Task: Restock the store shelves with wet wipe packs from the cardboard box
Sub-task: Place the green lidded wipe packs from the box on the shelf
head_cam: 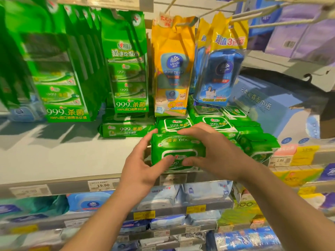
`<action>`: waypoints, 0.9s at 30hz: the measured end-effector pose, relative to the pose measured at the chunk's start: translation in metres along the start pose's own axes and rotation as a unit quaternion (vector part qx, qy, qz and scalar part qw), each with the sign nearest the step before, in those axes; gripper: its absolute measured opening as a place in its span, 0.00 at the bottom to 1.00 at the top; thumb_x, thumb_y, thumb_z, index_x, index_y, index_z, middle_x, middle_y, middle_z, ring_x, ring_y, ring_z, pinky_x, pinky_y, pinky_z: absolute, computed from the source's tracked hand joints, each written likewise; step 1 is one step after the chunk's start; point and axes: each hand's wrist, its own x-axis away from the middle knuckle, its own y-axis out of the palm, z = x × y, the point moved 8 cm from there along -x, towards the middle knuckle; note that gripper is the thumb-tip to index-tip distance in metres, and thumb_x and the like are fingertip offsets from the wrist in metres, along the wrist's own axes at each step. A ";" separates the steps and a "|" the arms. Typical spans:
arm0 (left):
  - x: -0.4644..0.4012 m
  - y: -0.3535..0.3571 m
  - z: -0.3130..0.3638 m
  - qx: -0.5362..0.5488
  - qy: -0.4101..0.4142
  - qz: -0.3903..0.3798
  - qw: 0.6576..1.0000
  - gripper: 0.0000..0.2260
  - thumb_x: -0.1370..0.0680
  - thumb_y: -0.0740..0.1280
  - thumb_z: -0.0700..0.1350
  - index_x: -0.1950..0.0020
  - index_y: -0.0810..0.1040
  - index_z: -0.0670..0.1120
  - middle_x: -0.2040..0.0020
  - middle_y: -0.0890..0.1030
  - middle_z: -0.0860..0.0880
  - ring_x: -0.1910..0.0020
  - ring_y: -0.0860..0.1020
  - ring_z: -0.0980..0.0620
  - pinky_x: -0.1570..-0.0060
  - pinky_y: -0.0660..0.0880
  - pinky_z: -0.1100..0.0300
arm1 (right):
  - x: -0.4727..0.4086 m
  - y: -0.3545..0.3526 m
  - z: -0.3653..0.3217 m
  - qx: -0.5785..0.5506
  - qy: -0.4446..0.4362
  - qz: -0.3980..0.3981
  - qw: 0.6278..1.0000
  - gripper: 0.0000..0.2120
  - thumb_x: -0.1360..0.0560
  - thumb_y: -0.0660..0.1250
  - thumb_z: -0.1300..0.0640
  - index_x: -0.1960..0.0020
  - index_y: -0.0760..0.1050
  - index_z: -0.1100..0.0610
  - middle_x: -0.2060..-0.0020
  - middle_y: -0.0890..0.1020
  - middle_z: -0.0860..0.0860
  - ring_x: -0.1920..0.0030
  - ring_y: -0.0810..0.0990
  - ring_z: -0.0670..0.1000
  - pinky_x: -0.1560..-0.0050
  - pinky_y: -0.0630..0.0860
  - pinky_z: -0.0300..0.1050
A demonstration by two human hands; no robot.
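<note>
Both of your hands hold one green wet wipe pack [176,151] at the front of the shelf [63,156], left hand [143,163] and right hand [215,151] with fingers curled round its ends, just before stacked green packs [213,124].

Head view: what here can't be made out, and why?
- Cardboard box: not in the head view at all.
- Green pack underside: hidden by the left hand, the right hand and the pack itself, so whether it rests on the shelf is unclear.
- Price tags: most blurred, unreadable.
- Left hanging packs: smeared by blur.
</note>
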 end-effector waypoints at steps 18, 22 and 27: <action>0.005 -0.010 -0.011 -0.226 0.030 0.050 0.972 0.34 0.31 0.70 0.66 0.25 0.71 0.58 0.48 0.71 0.64 0.47 0.77 0.59 0.43 0.77 0.59 | -0.004 0.023 0.015 0.086 -0.029 -0.033 0.995 0.35 0.27 0.77 0.46 0.24 0.65 0.43 0.33 0.66 0.42 0.36 0.73 0.46 0.35 0.74 0.45; 0.002 -0.008 -0.012 -0.234 0.040 0.059 0.969 0.34 0.28 0.69 0.65 0.23 0.70 0.56 0.48 0.70 0.66 0.46 0.77 0.58 0.44 0.78 0.60 | -0.004 0.027 0.015 0.139 -0.034 -0.011 0.990 0.35 0.25 0.74 0.45 0.23 0.64 0.47 0.30 0.66 0.47 0.29 0.67 0.49 0.34 0.74 0.50; -0.002 -0.002 -0.016 -0.262 0.040 0.048 0.963 0.33 0.25 0.70 0.59 0.21 0.68 0.54 0.46 0.69 0.66 0.45 0.75 0.60 0.44 0.73 0.69 | -0.001 0.028 0.016 0.158 -0.040 0.021 0.986 0.34 0.28 0.78 0.47 0.26 0.70 0.51 0.34 0.70 0.51 0.32 0.69 0.53 0.35 0.75 0.52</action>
